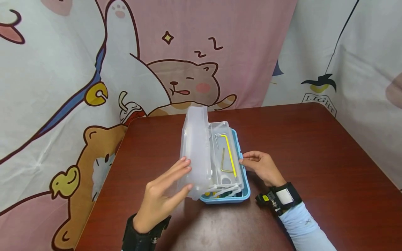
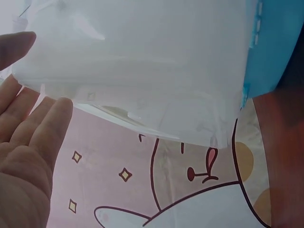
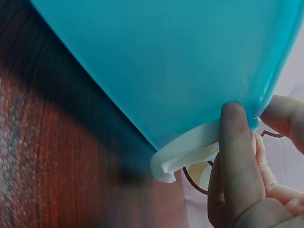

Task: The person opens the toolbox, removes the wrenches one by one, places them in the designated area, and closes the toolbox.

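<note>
A light blue storage box (image 1: 246,195) stands on the table. Its translucent lid (image 1: 196,150) is tilted up toward the left. Inside sits a clear tray (image 1: 216,157) with a yellow hex key (image 1: 230,155) and a brass-coloured hex key (image 1: 223,164). My left hand (image 1: 166,193) touches the lid with outstretched fingers; in the left wrist view its thumb (image 2: 16,47) lies across the lid's edge. My right hand (image 1: 263,167) pinches the box's right rim; in the right wrist view a finger covers part of a white latch (image 3: 190,142) on the blue wall.
The dark red-brown table (image 1: 304,150) extends around the box on all sides. A cartoon-printed cloth (image 1: 220,21) hangs behind and left of the table, with a white cloth (image 1: 361,69) at the right. Yellow and dark items show partly beneath the tray.
</note>
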Motion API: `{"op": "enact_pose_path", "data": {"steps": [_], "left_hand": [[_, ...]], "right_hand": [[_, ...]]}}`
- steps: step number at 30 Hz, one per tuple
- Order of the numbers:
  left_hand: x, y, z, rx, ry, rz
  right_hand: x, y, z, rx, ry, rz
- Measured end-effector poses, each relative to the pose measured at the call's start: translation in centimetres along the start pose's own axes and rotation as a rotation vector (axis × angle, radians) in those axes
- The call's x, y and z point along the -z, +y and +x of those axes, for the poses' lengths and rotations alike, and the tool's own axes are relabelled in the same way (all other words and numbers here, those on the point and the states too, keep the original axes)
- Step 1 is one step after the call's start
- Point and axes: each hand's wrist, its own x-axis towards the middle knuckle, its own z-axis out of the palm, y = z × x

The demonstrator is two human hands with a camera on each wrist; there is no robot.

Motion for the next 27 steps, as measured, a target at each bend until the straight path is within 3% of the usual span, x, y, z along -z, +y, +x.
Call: {"op": "enact_pose_path", "data": {"steps": [9,18,23,27], "left_hand": [[0.7,-0.2,-0.7,-0.008,0.089,0.003],[1.4,-0.3,-2.3,0.059,0.159,-0.005],[1.5,-0.4,-3.3,0.124,0.190,-0.059],[1.6,-0.5,-3.9,0.136,0.218,-0.083]], "right_hand": [[0.0,-0.2,0.1,0.000,-0.004,-0.012],[0.0,-0.2,0.0,-0.007,-0.003,-0.018],[0.0,-0.3,-0.1,-0.009,-0.005,-0.020],[0.0,-0.4,-0.2,-0.012,-0.003,-0.026]]}}
